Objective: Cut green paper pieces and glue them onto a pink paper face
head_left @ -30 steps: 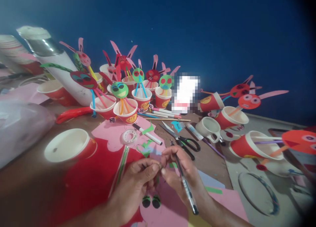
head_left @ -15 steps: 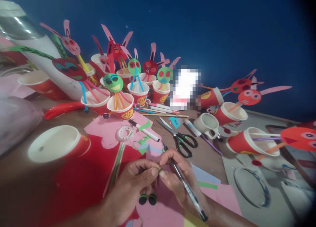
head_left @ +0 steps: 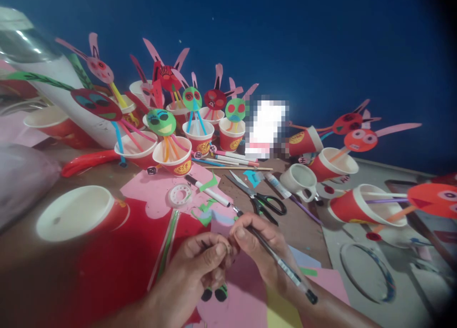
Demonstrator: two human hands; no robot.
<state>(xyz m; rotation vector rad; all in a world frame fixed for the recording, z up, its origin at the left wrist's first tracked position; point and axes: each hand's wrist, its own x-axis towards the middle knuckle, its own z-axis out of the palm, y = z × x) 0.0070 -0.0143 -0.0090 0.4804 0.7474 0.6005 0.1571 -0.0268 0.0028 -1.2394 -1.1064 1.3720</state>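
Observation:
My left hand (head_left: 194, 266) is closed in a pinch, thumb against forefinger. Whatever is between those fingertips is too small and hidden to name. Close beside it, my right hand (head_left: 264, 252) grips a clear-barrelled pen (head_left: 291, 273), its tip pointing away from me and its capless end slanting down to the right. The two hands' fingertips meet or nearly meet. Just below my left fingers, two black rounds with green edges (head_left: 214, 293) lie over pink paper (head_left: 244, 302). Beyond the hands are black-handled scissors (head_left: 266, 204), a white marker (head_left: 210, 192) and a white tape ring (head_left: 179, 195).
Red paper cups (head_left: 174, 159) with paper-faced straw figures stand across the back. A cup lies tipped at left (head_left: 76, 213), others at right (head_left: 357, 204). A white mug (head_left: 299, 180), glue stick (head_left: 276, 184), red paper (head_left: 117, 256) and a bangle-like ring (head_left: 367, 273) are nearby.
My right thumb has lifted off the pinch point, and the pen's rear end has swung right and up. The black-and-green rounds sit slightly lower. The view has shifted a little.

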